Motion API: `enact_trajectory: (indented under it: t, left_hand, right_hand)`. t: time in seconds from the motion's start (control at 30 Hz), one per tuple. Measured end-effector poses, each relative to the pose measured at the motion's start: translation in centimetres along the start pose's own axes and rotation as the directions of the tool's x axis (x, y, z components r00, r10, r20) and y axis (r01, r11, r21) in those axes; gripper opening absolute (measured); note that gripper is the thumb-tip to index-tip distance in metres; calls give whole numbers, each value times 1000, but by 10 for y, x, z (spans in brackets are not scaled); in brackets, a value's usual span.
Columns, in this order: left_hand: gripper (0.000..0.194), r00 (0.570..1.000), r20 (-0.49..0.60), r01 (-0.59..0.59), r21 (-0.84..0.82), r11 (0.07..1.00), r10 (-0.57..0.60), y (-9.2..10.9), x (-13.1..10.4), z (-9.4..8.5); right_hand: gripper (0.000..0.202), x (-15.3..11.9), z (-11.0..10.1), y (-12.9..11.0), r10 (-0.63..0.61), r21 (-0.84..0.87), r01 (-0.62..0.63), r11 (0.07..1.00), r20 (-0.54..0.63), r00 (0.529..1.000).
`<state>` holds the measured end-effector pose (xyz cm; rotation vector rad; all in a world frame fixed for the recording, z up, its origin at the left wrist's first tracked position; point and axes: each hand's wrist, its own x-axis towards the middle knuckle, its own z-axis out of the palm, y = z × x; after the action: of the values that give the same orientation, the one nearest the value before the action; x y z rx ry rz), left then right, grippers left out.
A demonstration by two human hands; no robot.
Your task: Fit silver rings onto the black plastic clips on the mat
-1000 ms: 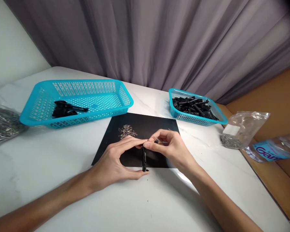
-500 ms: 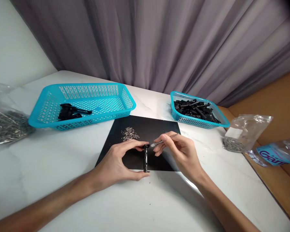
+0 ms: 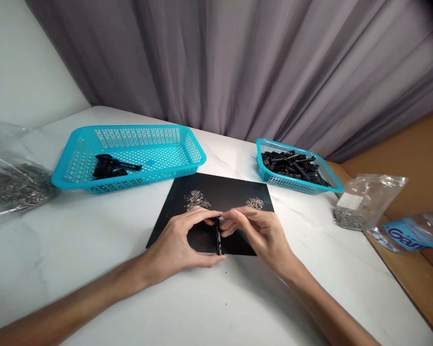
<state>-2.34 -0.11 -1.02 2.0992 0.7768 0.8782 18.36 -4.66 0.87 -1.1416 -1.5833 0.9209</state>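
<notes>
My left hand (image 3: 176, 240) grips a narrow black plastic part (image 3: 219, 236) upright between the thumb at its lower end and the fingers at its top. My right hand (image 3: 261, 230) is closed on a thin metal tool (image 3: 251, 214), and its fingertips are at the top of the black part. The tool's tip is hidden by the fingers. Below the hands lies a black mat (image 3: 205, 184) bearing a pile of small metal pieces (image 3: 197, 199) on the left and a smaller pile (image 3: 255, 203) on the right.
A blue basket (image 3: 159, 170) at the back left holds a few black parts. Another blue basket (image 3: 292, 186) at the back right is full of them. Clear bags of metal pieces lie far left (image 3: 18, 185) and right (image 3: 350, 218), beside a plastic bottle (image 3: 406, 234).
My right hand has moved left with the tool, up to the top of the black part. The right metal pile shows more now. The view has shifted slightly.
</notes>
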Motion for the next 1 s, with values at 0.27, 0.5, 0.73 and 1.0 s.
enact_trajectory:
  t: [0.27, 0.5, 0.73, 1.0]
  left_hand:
    - [68, 999, -41, 13, 82, 997, -10, 1, 1, -2]
    - [72, 994, -79, 86, 143, 986, -76, 17, 6, -10]
    - [36, 980, -112, 199, 556, 807, -165, -24, 40, -172]
    - [24, 956, 78, 186, 579, 794, -281, -78, 42, -240]
  right_hand:
    - [37, -7, 0, -11, -135, -226, 71, 972, -283, 950]
    - [16, -13, 33, 3, -97, -348, 41, 937, -146, 984]
    - [32, 48, -93, 19, -483, -902, -53, 428, -278, 830]
    - [44, 85, -131, 29, -552, -927, 34, 374, -194, 811]
